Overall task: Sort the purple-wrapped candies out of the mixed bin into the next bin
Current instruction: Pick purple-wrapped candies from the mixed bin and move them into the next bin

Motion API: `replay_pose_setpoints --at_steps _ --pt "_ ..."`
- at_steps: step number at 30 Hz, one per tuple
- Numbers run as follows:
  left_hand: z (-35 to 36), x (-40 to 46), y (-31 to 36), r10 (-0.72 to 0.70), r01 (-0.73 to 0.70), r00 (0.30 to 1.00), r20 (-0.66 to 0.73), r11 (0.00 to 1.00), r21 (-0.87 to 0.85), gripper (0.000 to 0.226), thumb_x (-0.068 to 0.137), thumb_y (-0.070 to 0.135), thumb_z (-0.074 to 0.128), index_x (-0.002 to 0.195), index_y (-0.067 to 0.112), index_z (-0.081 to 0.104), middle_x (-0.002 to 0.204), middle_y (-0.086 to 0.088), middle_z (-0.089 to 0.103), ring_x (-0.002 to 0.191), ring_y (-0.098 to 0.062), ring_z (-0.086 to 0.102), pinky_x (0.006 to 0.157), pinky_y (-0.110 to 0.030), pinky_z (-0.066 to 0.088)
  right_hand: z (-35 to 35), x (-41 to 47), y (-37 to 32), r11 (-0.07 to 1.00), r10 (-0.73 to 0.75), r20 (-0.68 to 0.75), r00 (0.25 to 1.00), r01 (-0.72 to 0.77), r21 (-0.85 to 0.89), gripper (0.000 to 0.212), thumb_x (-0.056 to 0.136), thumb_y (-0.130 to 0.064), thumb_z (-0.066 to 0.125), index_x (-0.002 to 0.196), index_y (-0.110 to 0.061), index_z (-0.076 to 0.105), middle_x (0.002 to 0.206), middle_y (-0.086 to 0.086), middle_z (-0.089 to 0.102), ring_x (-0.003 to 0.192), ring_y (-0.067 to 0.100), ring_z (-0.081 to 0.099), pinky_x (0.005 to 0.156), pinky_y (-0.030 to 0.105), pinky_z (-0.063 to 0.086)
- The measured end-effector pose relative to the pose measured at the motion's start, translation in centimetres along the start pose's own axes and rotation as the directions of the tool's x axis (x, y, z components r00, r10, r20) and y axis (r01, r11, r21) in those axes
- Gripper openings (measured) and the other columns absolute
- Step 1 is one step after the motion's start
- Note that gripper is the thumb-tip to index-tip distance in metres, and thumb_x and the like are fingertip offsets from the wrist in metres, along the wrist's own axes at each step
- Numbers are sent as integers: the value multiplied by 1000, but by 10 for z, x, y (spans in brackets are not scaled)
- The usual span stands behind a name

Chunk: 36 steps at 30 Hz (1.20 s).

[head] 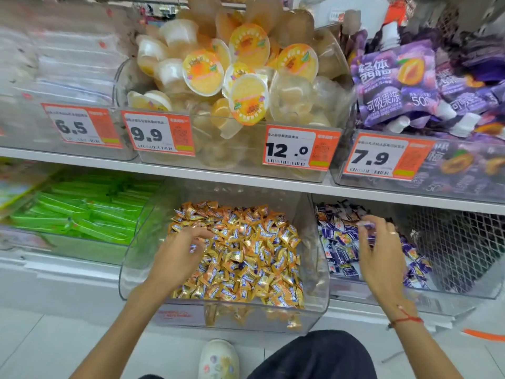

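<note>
We see two hands reaching into clear bins on the low shelf. The left hand (181,251) is in the mixed bin (224,314), on top of the gold candies (246,258). Its fingers are curled, and a small purple candy (193,247) peeks out under the fingertips. We cannot tell if the fingers pinch it or just touch it.

The right hand (381,253) is over the next bin (410,302), above the pile of purple candies (343,250). Its thumb and first finger pinch one purple candy (364,224) up high. The other fingers are bent loosely. It has a ring (393,233) on one finger and a red string (405,320) on the wrist.

A few more purple wrappers poke out among the gold ones. To the left is a bin of green packs (82,214). On the shelf above are jelly cups (232,77), purple pouches (396,86) and price tags (299,147).
</note>
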<state>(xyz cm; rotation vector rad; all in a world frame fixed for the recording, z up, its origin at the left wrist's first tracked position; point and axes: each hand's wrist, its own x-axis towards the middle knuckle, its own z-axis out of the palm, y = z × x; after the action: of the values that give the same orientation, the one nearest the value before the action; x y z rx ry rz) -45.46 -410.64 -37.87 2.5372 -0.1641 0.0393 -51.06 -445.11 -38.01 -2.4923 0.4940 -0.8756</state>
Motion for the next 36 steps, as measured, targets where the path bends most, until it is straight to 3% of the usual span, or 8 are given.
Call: replay_pose_setpoints --at_steps 2,5,9,15,21,26,32,36 --pt "13 5 3 68 -71 995 77 997 40 31 93 14 52 98 41 66 104 15 65 80 -6 64 65 -26 47 21 5 19 982 18 275 961 35 -187 38 98 -39 41 121 -13 56 130 23 49 110 37 48 83 45 45" --pt "37 16 14 252 -267 946 204 963 47 31 96 13 49 106 35 69 116 15 63 101 -7 58 83 -29 48 28 3 24 970 116 551 827 26 -243 64 94 -57 34 147 -22 28 155 11 23 142 31 18 113 51 18" --pt "65 28 25 367 -476 839 402 853 215 31 95 13 51 119 30 59 125 10 57 119 -14 46 95 -32 42 8 -2 12 977 80 506 859 35 -213 75 85 -64 26 149 -24 26 157 9 20 147 28 9 116 53 13" --pt "70 32 39 261 -481 858 443 711 513 27 89 24 64 115 23 58 115 0 60 110 -20 52 87 -32 40 -20 -36 -43 952 -305 156 939 304 31 22 96 -26 54 113 -16 63 114 2 62 108 23 53 87 35 43" --pt "80 25 25 230 -404 884 407 814 417 28 88 23 62 114 24 51 98 4 68 96 -18 61 81 -30 43 16 -54 -83 790 -493 473 730 604 -109 10 86 -31 64 82 -25 71 63 -8 65 65 13 61 90 38 48" --pt "81 23 21 172 -306 913 371 889 341 36 89 26 64 122 21 51 96 6 70 95 -16 62 78 -34 51 21 -57 -79 630 -437 551 711 679 -377 18 67 -29 80 56 -27 66 42 -5 53 47 12 53 84 33 48" --pt "58 9 25 180 -199 969 171 974 104 36 91 23 61 127 26 55 85 15 70 79 -6 62 63 -27 48 18 -59 -85 773 -497 393 774 601 -204 12 72 -28 80 66 -34 71 45 -11 55 43 2 44 72 24 52" --pt "23 -31 42 182 -175 983 6 954 -242 35 87 36 65 120 41 53 80 24 63 76 5 56 62 -18 40 10 -56 -109 951 -202 521 829 38 307 27 88 -57 51 105 -41 66 80 -22 66 72 -6 58 68 19 47"
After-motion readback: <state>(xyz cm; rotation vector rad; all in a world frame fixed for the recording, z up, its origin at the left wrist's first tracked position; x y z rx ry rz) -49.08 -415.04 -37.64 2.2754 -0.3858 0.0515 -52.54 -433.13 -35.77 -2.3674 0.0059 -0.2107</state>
